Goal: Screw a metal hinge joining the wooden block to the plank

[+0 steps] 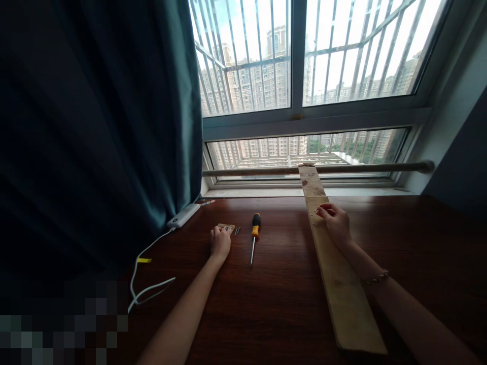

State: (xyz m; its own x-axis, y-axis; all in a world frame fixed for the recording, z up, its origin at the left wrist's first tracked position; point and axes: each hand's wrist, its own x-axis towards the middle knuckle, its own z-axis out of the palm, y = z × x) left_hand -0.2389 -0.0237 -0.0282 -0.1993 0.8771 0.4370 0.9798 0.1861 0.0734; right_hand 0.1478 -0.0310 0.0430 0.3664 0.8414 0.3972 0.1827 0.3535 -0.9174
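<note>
Screw (316, 209), small and metallic, is pinched between the thumb and fingertips of the right hand (338, 223), just above the far part of a long pale wooden board (338, 289) at the right of the glossy red-brown table (281, 304). Small loose screws (237, 231) and a small tan piece (227, 227) are seen left of the yellow-and-black screwdriver (255, 228); the tan piece is touched by the left hand (220, 242), whose fingers are curled, their grip unclear.
</note>
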